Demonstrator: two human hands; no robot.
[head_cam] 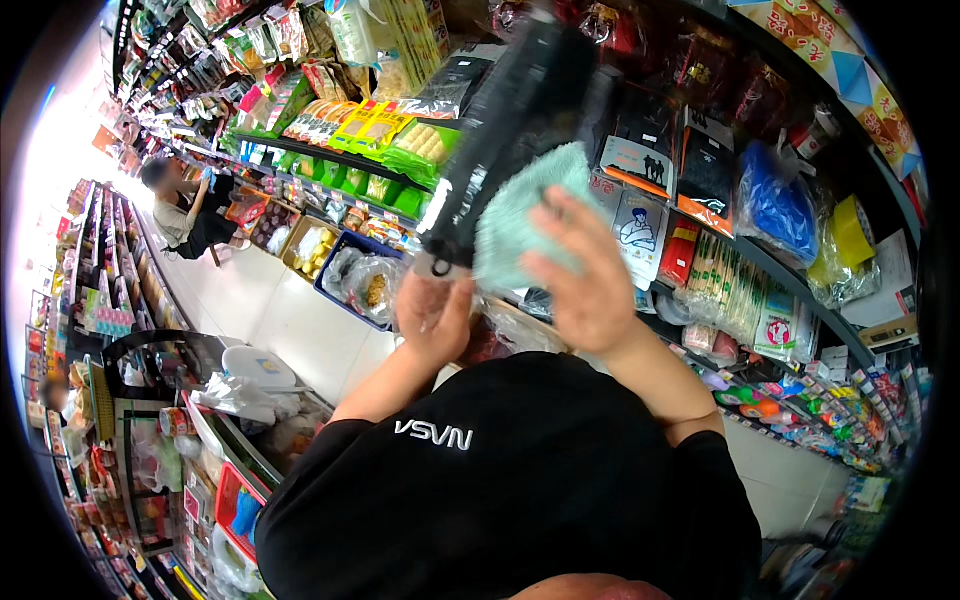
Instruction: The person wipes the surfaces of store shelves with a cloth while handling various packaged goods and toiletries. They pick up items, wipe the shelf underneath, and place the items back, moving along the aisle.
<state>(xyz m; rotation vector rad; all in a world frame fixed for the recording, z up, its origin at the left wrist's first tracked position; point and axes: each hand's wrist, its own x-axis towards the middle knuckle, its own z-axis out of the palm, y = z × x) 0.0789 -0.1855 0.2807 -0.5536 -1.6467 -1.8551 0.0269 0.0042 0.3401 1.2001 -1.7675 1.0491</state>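
My left hand (435,315) grips the lower end of a long, dark plastic-wrapped package (487,142), blurred in the picture and tilted up toward the shelves. Against the package's right side lies a pale green cloth (525,217). Over the cloth is my right hand (581,277), its palm and fingers on the fabric and partly blurred; whether the fingers pinch it is not clear. Behind the package, dark packaged goods (641,150) and a blue item in clear plastic (776,202) sit on a shelf.
Packed shelves (345,161) curve around the front. Crates, one a blue basket (352,281) with plastic bags, stand on the tiled floor (300,322). A seated person (191,217) is at the far left. A red basket (240,510) and a white stool seat (259,367) are at lower left.
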